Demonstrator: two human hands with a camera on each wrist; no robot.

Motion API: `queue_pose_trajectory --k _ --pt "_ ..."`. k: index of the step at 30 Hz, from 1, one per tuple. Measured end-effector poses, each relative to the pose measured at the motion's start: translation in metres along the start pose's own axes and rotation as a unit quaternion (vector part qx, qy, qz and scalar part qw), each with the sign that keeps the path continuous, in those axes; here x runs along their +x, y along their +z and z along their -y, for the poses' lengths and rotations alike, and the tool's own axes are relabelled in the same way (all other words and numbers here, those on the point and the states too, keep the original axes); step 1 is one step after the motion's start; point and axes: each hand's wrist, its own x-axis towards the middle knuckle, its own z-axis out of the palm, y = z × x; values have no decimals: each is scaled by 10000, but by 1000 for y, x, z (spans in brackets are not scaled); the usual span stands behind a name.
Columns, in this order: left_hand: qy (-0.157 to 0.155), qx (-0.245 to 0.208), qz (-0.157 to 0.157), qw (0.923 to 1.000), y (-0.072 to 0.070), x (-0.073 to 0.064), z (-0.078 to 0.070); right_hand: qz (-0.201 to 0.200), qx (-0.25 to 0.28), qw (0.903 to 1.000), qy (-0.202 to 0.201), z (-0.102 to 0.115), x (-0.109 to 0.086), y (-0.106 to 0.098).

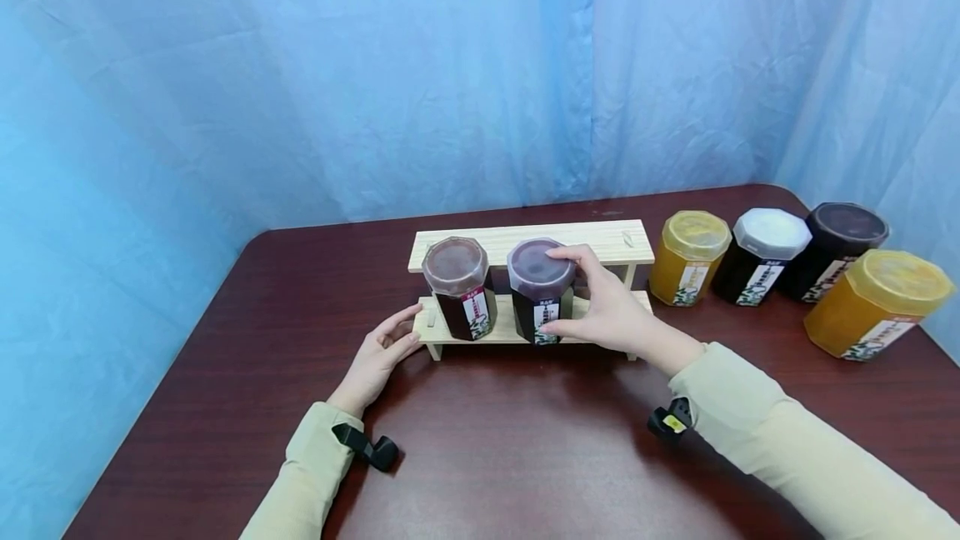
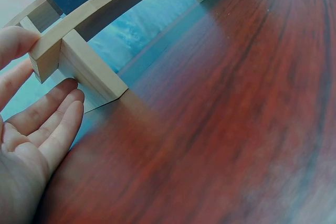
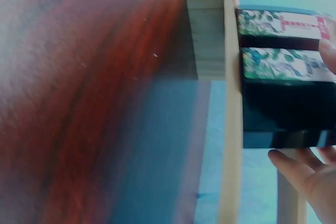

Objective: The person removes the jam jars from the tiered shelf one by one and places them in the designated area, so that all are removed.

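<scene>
My right hand [image 1: 618,311] grips a dark jar [image 1: 534,290] with a purple-tinted lid, thumb across its label and fingers at the lid's edge. This jar is on the lower step of a two-tier wooden shelf [image 1: 502,328]. To its left on that step is a second dark jar [image 1: 453,294] with a reddish-brown lid. My left hand [image 1: 372,365] holds the left end of the lower step between thumb and forefinger. In the left wrist view, its other fingers [image 2: 65,124] extend beside the shelf leg [image 2: 89,72].
Right of the shelf on the brown table [image 1: 480,457] stand a yellow jar [image 1: 678,269], a white-lidded dark jar [image 1: 738,273], a black-lidded jar [image 1: 817,261] and a nearer yellow jar [image 1: 847,315]. Blue curtains [image 1: 420,90] hang behind the table.
</scene>
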Motion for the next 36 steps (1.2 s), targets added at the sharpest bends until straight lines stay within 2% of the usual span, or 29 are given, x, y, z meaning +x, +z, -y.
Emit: queue_pose_trajectory --k 9,14,19,25,36 --pt "-41 -4 1 10000 0 1 -1 -512 -60 9987 7 -5 -3 16" --pt "-34 -28 -4 10000 0 2 -1 -724 -212 9970 170 -6 -4 20" --pt "-18 -22 -10 10000 0 2 -2 -955 -380 9946 168 -4 -4 24" --pt "-26 -5 -11 10000 0 1 -1 -1123 -433 9927 124 -4 -3 26" --pt "-19 23 -13 10000 1 0 -1 -1348 -205 9906 -81 0 -4 31"
